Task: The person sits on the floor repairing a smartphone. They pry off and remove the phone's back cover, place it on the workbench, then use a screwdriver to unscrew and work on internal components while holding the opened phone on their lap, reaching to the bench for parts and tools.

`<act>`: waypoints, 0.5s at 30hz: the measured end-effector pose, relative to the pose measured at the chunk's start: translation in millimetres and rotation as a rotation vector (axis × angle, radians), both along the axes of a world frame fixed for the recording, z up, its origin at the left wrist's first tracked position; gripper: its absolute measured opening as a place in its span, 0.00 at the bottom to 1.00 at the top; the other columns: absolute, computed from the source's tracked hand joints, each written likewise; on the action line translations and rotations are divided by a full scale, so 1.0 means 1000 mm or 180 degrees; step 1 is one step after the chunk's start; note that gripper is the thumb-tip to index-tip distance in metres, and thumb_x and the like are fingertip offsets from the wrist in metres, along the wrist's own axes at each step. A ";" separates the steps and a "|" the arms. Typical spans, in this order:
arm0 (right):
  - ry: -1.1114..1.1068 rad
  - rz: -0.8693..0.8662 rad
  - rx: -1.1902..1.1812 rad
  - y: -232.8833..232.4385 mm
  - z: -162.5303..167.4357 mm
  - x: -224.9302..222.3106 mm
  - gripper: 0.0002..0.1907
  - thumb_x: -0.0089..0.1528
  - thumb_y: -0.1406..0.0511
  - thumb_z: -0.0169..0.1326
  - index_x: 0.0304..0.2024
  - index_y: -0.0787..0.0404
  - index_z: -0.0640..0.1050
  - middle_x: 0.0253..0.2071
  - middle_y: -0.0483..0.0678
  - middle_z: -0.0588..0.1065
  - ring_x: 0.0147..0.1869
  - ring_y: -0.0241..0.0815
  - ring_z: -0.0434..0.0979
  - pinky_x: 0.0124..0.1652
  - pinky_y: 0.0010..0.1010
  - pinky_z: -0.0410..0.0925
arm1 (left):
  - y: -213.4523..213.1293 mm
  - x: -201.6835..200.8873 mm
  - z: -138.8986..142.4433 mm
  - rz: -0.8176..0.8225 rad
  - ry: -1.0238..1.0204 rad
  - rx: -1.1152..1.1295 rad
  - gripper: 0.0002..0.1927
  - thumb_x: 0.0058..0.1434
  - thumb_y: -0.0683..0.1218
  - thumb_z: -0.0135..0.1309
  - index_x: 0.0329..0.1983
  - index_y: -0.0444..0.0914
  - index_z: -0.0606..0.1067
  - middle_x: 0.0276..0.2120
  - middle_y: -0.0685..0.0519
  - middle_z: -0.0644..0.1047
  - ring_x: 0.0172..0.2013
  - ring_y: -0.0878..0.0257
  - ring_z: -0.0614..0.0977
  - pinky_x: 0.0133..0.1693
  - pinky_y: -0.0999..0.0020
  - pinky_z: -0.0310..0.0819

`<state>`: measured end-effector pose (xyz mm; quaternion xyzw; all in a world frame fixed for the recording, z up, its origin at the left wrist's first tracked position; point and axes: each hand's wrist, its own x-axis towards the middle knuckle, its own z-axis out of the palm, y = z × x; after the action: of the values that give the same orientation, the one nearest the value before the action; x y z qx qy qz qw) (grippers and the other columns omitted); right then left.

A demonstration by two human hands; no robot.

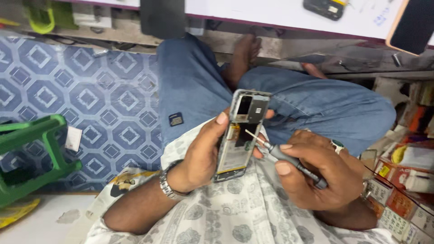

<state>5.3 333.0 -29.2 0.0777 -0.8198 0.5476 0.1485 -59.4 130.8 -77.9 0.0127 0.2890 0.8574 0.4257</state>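
Observation:
My left hand (201, 156) grips an opened mobile phone (239, 135) with its back cover off, so the battery and inner frame show. The thumb rests on the phone's left edge. My right hand (323, 174) holds a small dark-handled screwdriver (280, 153), and its thin metal tip touches the phone's middle, just above the battery. A metal watch sits on my left wrist and a ring with a green stone on my right hand. Both hands hover over my lap, above blue jeans and a patterned grey shirt.
A small dark chip-like part (176, 119) lies on my left thigh. A green plastic stool (31, 156) stands on the blue patterned floor at left. Stacked small boxes (402, 180) crowd the right. A white counter (271, 13) at the top carries another dismantled phone (324, 8).

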 end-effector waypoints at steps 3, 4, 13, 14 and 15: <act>-0.0043 0.0318 0.0162 -0.011 0.012 -0.011 0.09 0.61 0.72 0.59 0.39 0.74 0.75 0.31 0.57 0.78 0.31 0.39 0.79 0.35 0.35 0.73 | -0.007 0.005 0.003 0.0012 0.0089 -0.0034 0.34 0.81 0.60 0.31 0.74 0.28 0.63 0.51 0.44 0.77 0.46 0.60 0.80 0.54 0.64 0.76; -0.0018 0.0416 0.0193 -0.014 0.014 -0.013 0.08 0.61 0.73 0.59 0.38 0.74 0.74 0.31 0.57 0.78 0.32 0.39 0.80 0.35 0.34 0.73 | -0.009 0.007 0.004 0.0013 0.0127 -0.0025 0.34 0.82 0.60 0.31 0.74 0.27 0.63 0.50 0.44 0.76 0.45 0.61 0.80 0.55 0.65 0.76; 0.0009 0.0318 0.0206 -0.032 0.013 -0.006 0.08 0.62 0.73 0.59 0.39 0.74 0.74 0.33 0.58 0.77 0.32 0.38 0.79 0.36 0.33 0.74 | -0.019 0.012 -0.001 -0.0040 0.0464 -0.0258 0.34 0.79 0.58 0.29 0.79 0.32 0.55 0.68 0.44 0.71 0.44 0.64 0.79 0.51 0.68 0.77; 0.0016 0.0293 0.0234 -0.032 0.012 -0.005 0.08 0.62 0.73 0.58 0.39 0.74 0.74 0.32 0.58 0.77 0.32 0.38 0.79 0.36 0.33 0.74 | -0.019 0.012 -0.001 -0.0049 0.0503 -0.0263 0.34 0.79 0.58 0.28 0.79 0.31 0.55 0.68 0.44 0.70 0.44 0.64 0.79 0.52 0.68 0.77; -0.0030 0.0238 0.0242 -0.033 0.012 -0.003 0.08 0.62 0.73 0.59 0.38 0.74 0.74 0.31 0.57 0.77 0.31 0.38 0.79 0.36 0.34 0.74 | -0.020 0.013 -0.002 -0.0042 0.0519 -0.0273 0.34 0.80 0.58 0.28 0.79 0.31 0.56 0.69 0.44 0.70 0.44 0.64 0.79 0.52 0.68 0.77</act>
<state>1.9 300.1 -17.5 0.1112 -0.8372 0.5216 0.1210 -46.6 110.8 -80.2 0.0662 0.3591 0.8375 0.4065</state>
